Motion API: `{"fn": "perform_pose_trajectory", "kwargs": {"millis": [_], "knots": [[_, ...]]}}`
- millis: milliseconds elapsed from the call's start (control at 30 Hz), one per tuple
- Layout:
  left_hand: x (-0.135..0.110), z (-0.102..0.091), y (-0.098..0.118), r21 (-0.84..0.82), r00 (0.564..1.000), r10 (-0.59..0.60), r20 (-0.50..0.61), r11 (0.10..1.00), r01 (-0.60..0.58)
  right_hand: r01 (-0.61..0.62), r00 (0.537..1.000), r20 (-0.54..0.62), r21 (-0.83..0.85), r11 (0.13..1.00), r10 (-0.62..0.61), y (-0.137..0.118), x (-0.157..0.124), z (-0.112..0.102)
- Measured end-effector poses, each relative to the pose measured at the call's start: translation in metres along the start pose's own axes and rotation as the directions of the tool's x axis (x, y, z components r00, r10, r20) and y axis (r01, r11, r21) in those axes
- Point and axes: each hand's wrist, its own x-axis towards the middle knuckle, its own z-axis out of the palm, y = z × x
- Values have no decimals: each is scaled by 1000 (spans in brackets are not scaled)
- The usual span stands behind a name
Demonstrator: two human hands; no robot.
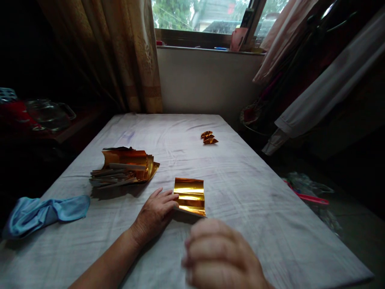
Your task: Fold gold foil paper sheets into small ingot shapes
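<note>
A sheet of gold foil paper (189, 192) lies on the white-covered table, slightly curled, with its near edge lifted. My left hand (158, 209) rests at its left side, the index finger and thumb closed on the edge. Close to the camera, my right hand (222, 257) is raised near the sheet, slightly blurred, its fingers curled in. Whatever may be inside that hand is hidden. To the left, a thick stack of gold foil paper (128, 166) sits loosely curled. Small folded gold pieces (209, 137) lie together towards the far right of the table.
A light blue cloth (49, 214) lies at the table's left edge. On a dark side surface stands a glass jug (49, 115). A curtain (132, 56) and window are behind. Clothes (327, 76) hang at right, above clear plastic bags (311, 184) near the floor.
</note>
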Motion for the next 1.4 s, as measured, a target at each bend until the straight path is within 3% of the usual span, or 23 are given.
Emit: {"fn": "perform_pose_trajectory", "kwargs": {"millis": [67,100,200,267,367,633,800,1033,1167,1300,1400], "knots": [[1,-3,-6,20,999,36,7,999,-36,-76,997,-14,-50,996,75,34,67,-2],[1,-4,-9,28,999,53,11,998,-54,-171,985,-15,-152,973,171,50,97,-3],[2,-8,-14,58,995,98,23,993,-99,-360,921,0,-388,849,390,88,146,-8],[1,-8,-16,84,993,117,23,989,-118,-430,856,88,-424,797,509,102,148,-6],[0,-9,-19,109,991,134,9,985,-134,-438,816,168,-446,781,553,107,132,-1],[-3,-8,-29,133,992,96,-76,987,-86,-552,745,160,-398,733,648,107,126,-1],[-1,-7,-26,87,991,87,-101,993,-78,-623,729,170,-239,745,664,107,121,0],[4,-11,-19,15,985,29,-167,1000,-27,-677,700,322,15,736,637,95,118,5],[7,-15,-15,-29,968,61,-242,997,-70,-659,718,352,65,749,600,92,117,8],[8,-20,-13,-70,953,67,-294,993,-91,-506,849,219,74,859,481,93,119,7],[7,-20,-14,-51,943,46,-329,996,-67,-374,906,249,87,923,343,90,123,1]]}}
